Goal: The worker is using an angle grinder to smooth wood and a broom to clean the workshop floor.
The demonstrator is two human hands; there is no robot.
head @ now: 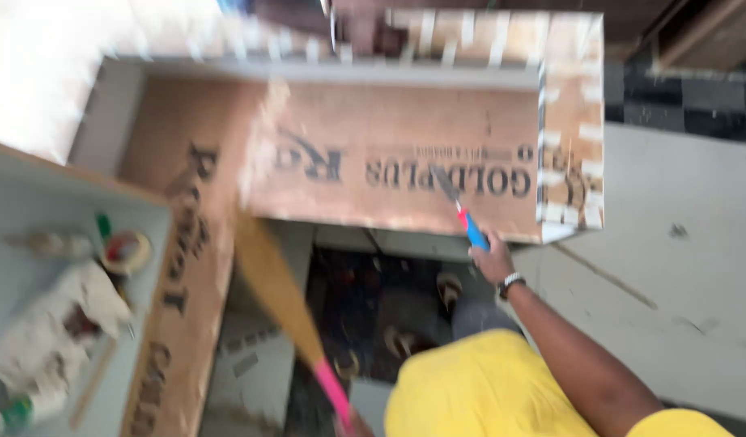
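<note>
Carpentry wkshop: plywood boards, tools.

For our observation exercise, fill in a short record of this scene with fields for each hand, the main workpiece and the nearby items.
Right hand: grips a blue-handled tool, its tip on the board
Left hand: mostly out of view at the bottom edge; pink-handled tool reaches up from there
Workpiece: brown plywood panel with printed lettering
Nearby: tape roll and crumpled cloth on a grey shelf
Image: motion-blurred

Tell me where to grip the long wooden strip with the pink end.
Judging loosely from a blurred view, take the long wooden strip at its narrow pink end, coming from below near the yellow shirt. That end is slimmer; the broad tan part slants up toward the plywood box.
</note>
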